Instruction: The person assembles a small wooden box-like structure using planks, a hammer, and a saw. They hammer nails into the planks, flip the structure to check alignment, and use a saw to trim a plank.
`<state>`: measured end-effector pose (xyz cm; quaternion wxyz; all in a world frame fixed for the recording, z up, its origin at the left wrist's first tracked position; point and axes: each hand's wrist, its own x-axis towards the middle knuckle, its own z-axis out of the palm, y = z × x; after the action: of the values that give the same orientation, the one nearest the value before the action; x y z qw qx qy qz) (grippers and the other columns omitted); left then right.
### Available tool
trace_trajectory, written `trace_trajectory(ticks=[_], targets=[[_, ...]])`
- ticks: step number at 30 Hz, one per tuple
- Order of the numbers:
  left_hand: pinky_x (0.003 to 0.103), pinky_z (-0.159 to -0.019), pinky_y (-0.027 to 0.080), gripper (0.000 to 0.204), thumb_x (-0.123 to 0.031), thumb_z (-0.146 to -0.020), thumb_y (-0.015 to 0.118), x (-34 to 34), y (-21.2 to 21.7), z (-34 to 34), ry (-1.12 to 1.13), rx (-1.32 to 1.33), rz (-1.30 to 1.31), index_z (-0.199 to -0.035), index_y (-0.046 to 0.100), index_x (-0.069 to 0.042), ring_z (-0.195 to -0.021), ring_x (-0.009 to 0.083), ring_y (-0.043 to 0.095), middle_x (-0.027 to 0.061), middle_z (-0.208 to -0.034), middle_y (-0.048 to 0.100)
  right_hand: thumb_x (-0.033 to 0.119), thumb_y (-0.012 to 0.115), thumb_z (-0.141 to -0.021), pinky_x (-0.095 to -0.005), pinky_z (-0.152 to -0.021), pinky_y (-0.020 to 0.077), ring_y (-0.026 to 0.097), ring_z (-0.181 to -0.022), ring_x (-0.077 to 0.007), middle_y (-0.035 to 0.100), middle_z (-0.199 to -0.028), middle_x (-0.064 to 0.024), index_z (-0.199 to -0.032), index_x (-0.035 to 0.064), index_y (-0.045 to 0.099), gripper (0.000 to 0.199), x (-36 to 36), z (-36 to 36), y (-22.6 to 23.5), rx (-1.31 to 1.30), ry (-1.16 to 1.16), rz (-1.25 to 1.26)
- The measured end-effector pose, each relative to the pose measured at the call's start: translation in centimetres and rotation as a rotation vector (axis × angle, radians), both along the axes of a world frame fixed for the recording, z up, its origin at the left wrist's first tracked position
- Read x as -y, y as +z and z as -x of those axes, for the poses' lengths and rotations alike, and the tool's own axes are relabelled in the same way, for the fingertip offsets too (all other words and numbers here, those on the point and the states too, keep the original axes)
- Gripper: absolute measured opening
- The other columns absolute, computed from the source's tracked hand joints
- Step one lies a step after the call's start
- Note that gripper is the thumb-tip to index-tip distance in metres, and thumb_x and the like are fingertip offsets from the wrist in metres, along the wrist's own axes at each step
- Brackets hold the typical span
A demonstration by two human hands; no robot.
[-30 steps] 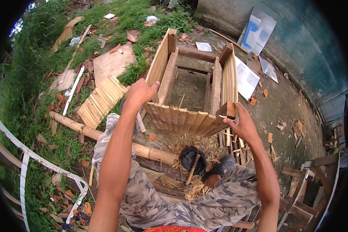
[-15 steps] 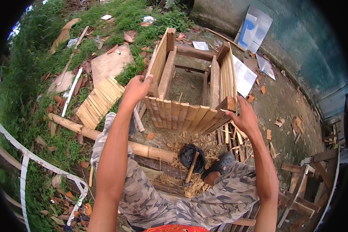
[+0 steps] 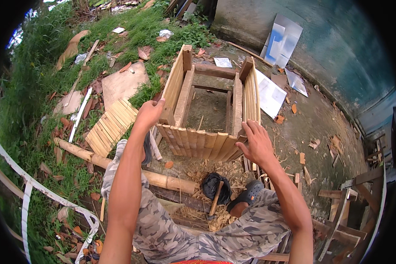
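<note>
An open wooden frame with corner posts and inner rails stands on the ground in front of me. Split bamboo slats cover its near, left and right sides. My left hand grips the near left corner, its thumb on the inner side. At the near right corner my right hand is closed over the post, fingers on top and thumb toward the slatted front. The right hand hides most of that corner. Between my feet, a stick-like wooden handle leans on a black plastic bag.
A bamboo pole lies across the ground before my legs. Left of the frame are a slatted bamboo panel and a flat board. Wood shavings litter the ground. Wooden scraps pile up at right, below a wall.
The frame has turned slightly, its near right corner moving left. My right hand has moved left with it, its fingers now farther over the post. My view has tilted up a little.
</note>
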<state>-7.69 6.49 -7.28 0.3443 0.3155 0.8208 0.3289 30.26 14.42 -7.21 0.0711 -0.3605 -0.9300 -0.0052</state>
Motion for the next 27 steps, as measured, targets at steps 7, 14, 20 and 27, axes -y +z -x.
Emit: trace_trajectory(ticks=[7, 14, 20, 27], targets=[[0.041, -0.073, 0.053, 0.066, -0.054, -0.092, 0.056, -0.3, -2.7, 0.3, 0.019, -0.225, -0.067, -0.106, 0.069, 0.009, -0.073, 0.0325, 0.071, 0.0237, -0.083, 0.071, 0.026, 0.078, -0.079, -0.0473, -0.115, 0.0326, 0.039, -0.139, -0.0361, 0.05, -0.14, -0.019, -0.136, 0.002, 0.05, 0.068, 0.0, 1.1, -0.3, 0.089, 0.01, 0.01], [0.047, -0.076, 0.054, 0.075, -0.059, -0.091, 0.054, -0.2, -2.8, -0.1, -0.042, -0.251, 0.124, -0.093, 0.069, 0.015, -0.072, 0.0386, 0.071, 0.0283, -0.079, 0.069, 0.027, 0.076, -0.082, -0.0466, -0.118, 0.0307, 0.04, -0.139, -0.0345, 0.048, -0.145, -0.0185, -0.143, 0.0029, 0.043, 0.074, 1.0, 3.3, -2.0, 0.122, 0.054, 0.0], [0.047, -0.087, 0.052, 0.077, -0.062, -0.09, 0.053, -0.4, -2.4, -1.2, 0.0, -0.329, 0.153, -0.102, 0.069, 0.012, -0.097, 0.0411, 0.069, 0.0322, -0.094, 0.069, 0.032, 0.076, -0.084, -0.0451, -0.096, 0.0444, 0.061, -0.111, -0.0273, 0.066, -0.11, -0.0113, -0.127, 0.0045, 0.052, 0.057, 0.7, 6.0, -4.3, 0.059, 0.116, -0.048], [0.048, -0.091, 0.051, 0.07, -0.066, -0.088, 0.054, -0.3, -0.5, -3.3, 0.112, -0.327, 0.06, -0.112, 0.072, -0.002, -0.105, 0.0405, 0.068, 0.0246, -0.109, 0.071, 0.043, 0.069, -0.088, -0.0456, -0.065, 0.0526, 0.069, -0.08, -0.0333, 0.07, -0.086, -0.0119, -0.098, 0.0077, 0.054, 0.04, -1.9, 5.1, -3.4, 0.021, 0.099, 0.068]])
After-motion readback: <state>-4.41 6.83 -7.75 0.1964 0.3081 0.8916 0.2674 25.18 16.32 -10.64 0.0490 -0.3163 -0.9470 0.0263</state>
